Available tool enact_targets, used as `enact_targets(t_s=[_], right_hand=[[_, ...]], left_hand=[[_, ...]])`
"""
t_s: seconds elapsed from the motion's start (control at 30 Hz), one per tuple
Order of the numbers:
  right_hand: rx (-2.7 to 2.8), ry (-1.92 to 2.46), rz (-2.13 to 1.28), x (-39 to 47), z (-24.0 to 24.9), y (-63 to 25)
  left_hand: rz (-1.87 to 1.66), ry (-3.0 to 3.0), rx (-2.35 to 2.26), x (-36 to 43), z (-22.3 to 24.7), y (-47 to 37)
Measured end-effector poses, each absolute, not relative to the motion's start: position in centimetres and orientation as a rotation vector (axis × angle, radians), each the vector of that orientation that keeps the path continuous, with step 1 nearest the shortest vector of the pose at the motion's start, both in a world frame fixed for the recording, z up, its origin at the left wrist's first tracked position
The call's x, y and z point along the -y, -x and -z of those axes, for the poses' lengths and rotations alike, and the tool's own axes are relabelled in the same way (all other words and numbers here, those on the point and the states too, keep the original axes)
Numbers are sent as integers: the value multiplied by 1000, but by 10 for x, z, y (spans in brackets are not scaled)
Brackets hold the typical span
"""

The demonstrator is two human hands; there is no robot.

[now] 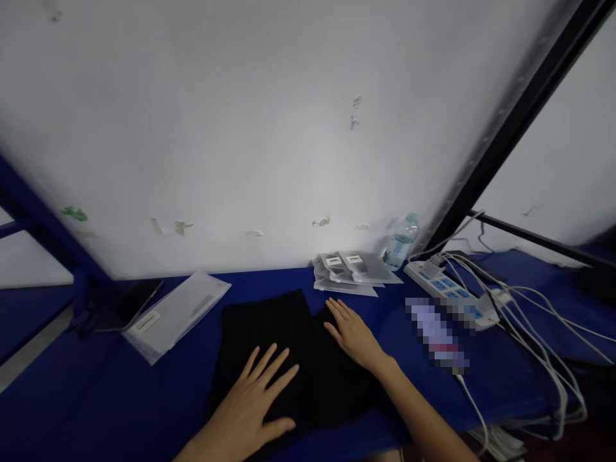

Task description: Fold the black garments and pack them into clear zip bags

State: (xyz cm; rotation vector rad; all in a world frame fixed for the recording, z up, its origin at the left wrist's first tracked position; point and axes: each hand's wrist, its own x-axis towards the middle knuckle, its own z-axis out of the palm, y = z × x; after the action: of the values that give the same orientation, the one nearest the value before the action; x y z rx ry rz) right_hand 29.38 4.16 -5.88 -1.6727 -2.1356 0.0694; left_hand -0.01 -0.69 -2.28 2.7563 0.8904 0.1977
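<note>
A piece of black cloth (269, 327), looking like a garment with two wide parts, lies spread on the blue table top (62, 410). My left hand (250, 404) rests on its left part, palm down with the fingers spread. On the upper right part lies my right hand (353, 333), flat, its fingers stretched out and fairly close together. Neither hand grips anything. To the left of the cloth is a clear plastic zip bag (183, 314) with a white label. Beyond my right hand, several labelled frosted zip bags (356, 269) lie overlapped.
A water bottle (401, 244) stands by the wall. Right of it are a white power strip (447, 292) with tangled white cables (539, 346) and a blurred-out phone (437, 333) on a cable. A dark flat device (139, 300) lies at left. Metal posts (520, 128) flank the table.
</note>
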Motion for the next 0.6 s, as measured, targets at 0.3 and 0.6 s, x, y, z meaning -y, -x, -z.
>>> enact_targets(t_s=[0.3,0.6], right_hand=[[1565,1800,-25,-66,45,-363],[1415,1954,304,-89,36,-398]], left_hand=[[-261,-2886,-1174,22,38,52],[-340,-2929,-1260,30,48,59]])
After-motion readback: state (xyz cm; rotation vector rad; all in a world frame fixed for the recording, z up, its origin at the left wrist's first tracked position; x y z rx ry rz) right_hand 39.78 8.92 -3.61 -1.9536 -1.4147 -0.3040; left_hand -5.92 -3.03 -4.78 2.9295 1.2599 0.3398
